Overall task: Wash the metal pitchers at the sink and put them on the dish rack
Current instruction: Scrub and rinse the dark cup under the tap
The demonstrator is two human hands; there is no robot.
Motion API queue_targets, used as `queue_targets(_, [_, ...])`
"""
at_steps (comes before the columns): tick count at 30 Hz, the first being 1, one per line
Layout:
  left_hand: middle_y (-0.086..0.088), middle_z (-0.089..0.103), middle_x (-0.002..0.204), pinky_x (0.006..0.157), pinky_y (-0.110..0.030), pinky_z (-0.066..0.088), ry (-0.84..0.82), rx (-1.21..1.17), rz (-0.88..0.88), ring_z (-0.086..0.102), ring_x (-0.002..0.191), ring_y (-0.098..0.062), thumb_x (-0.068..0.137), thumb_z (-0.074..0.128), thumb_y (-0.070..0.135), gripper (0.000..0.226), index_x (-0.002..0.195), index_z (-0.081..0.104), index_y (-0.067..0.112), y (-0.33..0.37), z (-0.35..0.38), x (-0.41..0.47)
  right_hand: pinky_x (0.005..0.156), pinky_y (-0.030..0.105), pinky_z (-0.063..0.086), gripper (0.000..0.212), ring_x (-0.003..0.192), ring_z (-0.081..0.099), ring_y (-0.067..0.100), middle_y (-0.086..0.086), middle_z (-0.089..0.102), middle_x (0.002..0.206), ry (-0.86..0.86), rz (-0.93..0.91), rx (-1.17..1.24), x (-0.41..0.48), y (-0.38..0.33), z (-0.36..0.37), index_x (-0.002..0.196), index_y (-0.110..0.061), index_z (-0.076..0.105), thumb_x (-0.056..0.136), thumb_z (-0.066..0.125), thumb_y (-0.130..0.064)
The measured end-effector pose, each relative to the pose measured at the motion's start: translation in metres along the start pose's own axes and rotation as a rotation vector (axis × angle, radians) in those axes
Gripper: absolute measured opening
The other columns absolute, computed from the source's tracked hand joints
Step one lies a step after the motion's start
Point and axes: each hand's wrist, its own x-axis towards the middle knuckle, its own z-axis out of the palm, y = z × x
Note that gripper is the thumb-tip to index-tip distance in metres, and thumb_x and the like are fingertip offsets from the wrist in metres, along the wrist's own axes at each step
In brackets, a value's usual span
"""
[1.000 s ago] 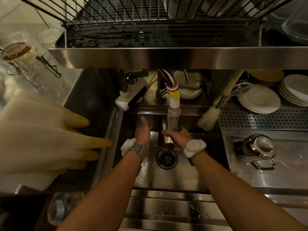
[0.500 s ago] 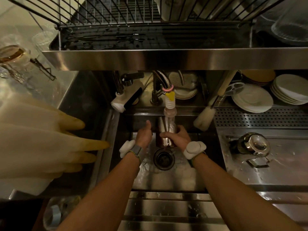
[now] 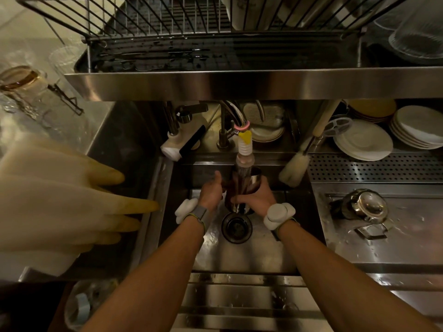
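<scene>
The tall, stiff polished steel pitcher [image 3: 242, 188], judged wet and slippery, is gripped by the right hand [image 3: 257, 197] round its body, steadied by the closed left hand [image 3: 212, 191] beside it.

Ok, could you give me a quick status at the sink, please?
Both hands, left and right, on pitcher under running tap. Second pitcher waits on counter. Nothing blocking.

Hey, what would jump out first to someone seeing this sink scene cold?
Both hands hold a metal pitcher under the running faucet, over the drain. At the left edge, pale rubber gloves loom large. Overhead, the dish rack spans the top.
</scene>
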Motion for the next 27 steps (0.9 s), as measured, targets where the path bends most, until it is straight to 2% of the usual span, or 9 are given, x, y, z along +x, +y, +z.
queue_targets(3, [-0.004, 0.058, 0.094, 0.059, -0.027, 0.035, 0.006, -0.005, -0.013, 0.050, 0.068, -0.014, 0.096, 0.023, 0.058, 0.053, 0.091, 0.058, 0.018, 0.007, -0.002, -0.006, 0.091, 0.040, 0.053, 0.099, 0.098, 0.064, 0.018, 0.001, 0.065, 0.107, -0.040, -0.028, -0.074, 0.007, 0.005, 0.001, 0.123, -0.011, 0.046, 0.038, 0.095, -0.025])
queue_targets(6, [-0.004, 0.061, 0.106, 0.059, -0.026, 0.036, 0.004, 0.003, -0.020, 0.056, 0.082, -0.018, 0.095, 0.023, 0.061, 0.055, 0.109, 0.058, 0.020, 0.009, -0.005, -0.011, 0.087, 0.035, 0.052, 0.084, 0.097, 0.060, 0.019, 0.002, 0.061, 0.109, 0.067, 0.040, -0.008, -0.001, -0.004, -0.005, 0.126, -0.011, 0.043, 0.057, 0.089, -0.021])
queue_targets(9, [-0.003, 0.060, 0.106, 0.062, -0.026, 0.037, 0.006, 0.009, -0.020, 0.056, 0.087, -0.019, 0.095, 0.024, 0.061, 0.054, 0.107, 0.056, 0.021, 0.009, -0.008, -0.015, 0.059, 0.024, 0.052, 0.059, 0.079, 0.061, 0.018, 0.006, 0.062, 0.102, 0.044, 0.175, 0.166, -0.001, -0.007, -0.009, 0.120, -0.014, 0.043, 0.075, 0.077, -0.033])
queue_targets(11, [-0.003, 0.060, 0.108, 0.066, -0.028, 0.039, -0.012, -0.001, -0.033, 0.056, 0.090, -0.019, 0.095, 0.025, 0.061, 0.055, 0.110, 0.058, 0.019, 0.008, -0.009, -0.016, 0.049, 0.023, 0.050, 0.070, 0.081, 0.063, 0.021, 0.010, 0.064, 0.107, 0.015, 0.261, 0.289, 0.001, -0.013, -0.008, 0.122, -0.009, 0.046, 0.072, 0.070, -0.053])
queue_targets(13, [-0.004, 0.060, 0.117, 0.075, -0.033, 0.043, -0.030, 0.006, -0.058, 0.058, 0.098, -0.023, 0.093, 0.028, 0.062, 0.061, 0.124, 0.057, 0.018, 0.007, -0.009, -0.015, 0.060, 0.031, 0.051, 0.079, 0.097, 0.063, 0.028, 0.014, 0.066, 0.113, -0.066, 0.299, 0.325, 0.004, -0.017, -0.004, 0.124, -0.012, 0.055, 0.067, 0.063, -0.065])
queue_targets(16, [-0.007, 0.061, 0.119, 0.084, -0.039, 0.047, -0.080, -0.053, -0.130, 0.059, 0.107, -0.029, 0.089, 0.033, 0.068, 0.064, 0.124, 0.057, 0.020, 0.008, -0.006, -0.018, 0.066, 0.034, 0.051, 0.062, 0.098, 0.063, 0.029, 0.013, 0.070, 0.104, -0.144, 0.298, 0.407, 0.008, -0.018, 0.001, 0.114, -0.015, 0.064, 0.078, 0.051, -0.064])
queue_targets(19, [-0.010, 0.069, 0.105, 0.067, -0.032, 0.051, -0.170, -0.203, -0.155, 0.064, 0.092, -0.025, 0.087, 0.039, 0.069, 0.060, 0.112, 0.065, 0.020, 0.013, -0.002, -0.019, 0.066, 0.036, 0.051, 0.048, 0.086, 0.063, 0.026, 0.009, 0.069, 0.088, -0.177, 0.301, 0.501, 0.013, -0.012, -0.002, 0.101, -0.017, 0.066, 0.088, 0.042, -0.056])
queue_targets(23, [-0.001, 0.069, 0.083, 0.060, -0.026, 0.049, -0.139, -0.248, -0.098, 0.063, 0.078, -0.014, 0.087, 0.052, 0.058, 0.036, 0.086, 0.065, 0.024, 0.017, 0.007, -0.016, 0.065, 0.039, 0.050, 0.053, 0.093, 0.062, 0.028, 0.010, 0.067, 0.094, -0.124, 0.362, 0.525, 0.019, -0.011, -0.009, 0.117, -0.017, 0.061, 0.091, 0.037, -0.057])
queue_targets(27, [-0.007, 0.069, 0.099, 0.066, -0.031, 0.055, -0.088, -0.257, -0.118, 0.064, 0.084, -0.019, 0.086, 0.051, 0.061, 0.044, 0.096, 0.065, 0.021, 0.021, 0.011, -0.014, 0.062, 0.035, 0.048, 0.052, 0.094, 0.059, 0.028, 0.012, 0.065, 0.106, -0.077, 0.415, 0.512, 0.026, -0.016, -0.010, 0.120, -0.016, 0.059, 0.092, 0.038, -0.055])
